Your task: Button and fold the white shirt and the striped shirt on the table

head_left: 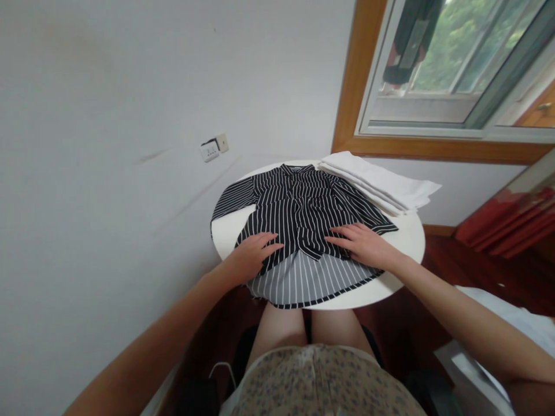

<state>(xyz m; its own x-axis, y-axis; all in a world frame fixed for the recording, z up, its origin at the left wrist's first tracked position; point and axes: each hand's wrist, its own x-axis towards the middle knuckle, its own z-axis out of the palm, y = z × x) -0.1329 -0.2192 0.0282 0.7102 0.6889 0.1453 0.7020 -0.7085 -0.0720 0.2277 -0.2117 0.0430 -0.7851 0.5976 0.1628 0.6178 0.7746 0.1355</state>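
A black shirt with white stripes (299, 211) lies spread on a round white table (407, 237). Its lower hem is turned up, so the paler inside (303, 283) shows near the front edge. My left hand (254, 255) rests flat on the shirt's left lower part, fingers stretched out. My right hand (362, 242) lies flat on the right lower part, fingers spread and pointing left. Neither hand grips the cloth. One striped sleeve (234, 199) reaches out to the left, over the table's edge.
A stack of folded white cloth (381, 182) sits on the far right of the table. A white wall with a socket (210, 150) is at the left. A wood-framed window (433, 75) is behind. A red curtain (507, 222) hangs at the right.
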